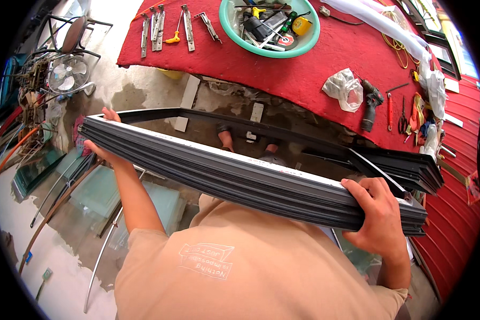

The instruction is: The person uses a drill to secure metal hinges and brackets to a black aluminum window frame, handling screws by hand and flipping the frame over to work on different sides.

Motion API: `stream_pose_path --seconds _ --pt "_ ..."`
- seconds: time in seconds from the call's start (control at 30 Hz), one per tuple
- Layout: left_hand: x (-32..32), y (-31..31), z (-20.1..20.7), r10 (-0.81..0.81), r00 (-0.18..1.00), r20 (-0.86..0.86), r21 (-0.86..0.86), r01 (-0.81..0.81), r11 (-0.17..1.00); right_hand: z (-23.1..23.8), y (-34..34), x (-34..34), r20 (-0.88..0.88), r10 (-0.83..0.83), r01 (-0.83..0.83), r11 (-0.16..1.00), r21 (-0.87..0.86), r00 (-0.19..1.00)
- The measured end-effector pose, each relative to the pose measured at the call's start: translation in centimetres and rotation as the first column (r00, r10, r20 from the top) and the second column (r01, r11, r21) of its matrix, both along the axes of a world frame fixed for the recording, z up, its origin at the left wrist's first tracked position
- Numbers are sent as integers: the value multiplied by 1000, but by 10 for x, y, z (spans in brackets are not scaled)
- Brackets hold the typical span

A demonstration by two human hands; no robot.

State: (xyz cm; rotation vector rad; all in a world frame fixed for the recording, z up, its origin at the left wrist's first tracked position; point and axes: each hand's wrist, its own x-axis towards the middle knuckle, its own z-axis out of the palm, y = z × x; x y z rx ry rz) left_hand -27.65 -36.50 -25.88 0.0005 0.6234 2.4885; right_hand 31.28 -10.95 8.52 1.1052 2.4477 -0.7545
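A dark grey metal window frame (pixel 224 173), with a white printed strip along its near bar, spans the view in front of my body. Its near bar has several ribbed grooves. At the left corner, my left hand (pixel 102 152) grips the bar, some fingers above and the rest below. Near the other end, my right hand (pixel 376 205) clasps the same bar, thumb underneath and fingertips on the white strip. The far bars of the frame reach toward the table edge, and the floor shows through its opening.
Beyond the frame stands a red-covered table (pixel 288 80) with a green basin (pixel 226 40) of tools, metal hinges (pixel 189 29), a cordless drill (pixel 372 104) and a plastic bag (pixel 344 89). Glass panes (pixel 93 189) and a fan (pixel 68 74) stand at the left.
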Motion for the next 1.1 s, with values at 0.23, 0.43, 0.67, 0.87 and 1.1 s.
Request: stream_pose_path --seconds 0.23,0.43,0.67,0.87,1.1 --pt "21 -22 -22 -235 926 296 272 154 950 2 -7 -21 25 59 -58 997 -43 998" --pt "35 -25 -7 -207 968 139 72 198 978 0 -16 -34 14 75 -73 994 -79 997" --pt "18 -23 3 -295 911 290 192 247 950 10 -24 -44 32 53 -51 996 -79 998" --pt "8 0 -19 -178 922 342 69 165 984 19 -32 -61 83 16 -10 997 -76 996" --pt "11 27 -69 -177 913 367 -84 222 971 31 -45 -89 170 -61 64 998 -13 984"
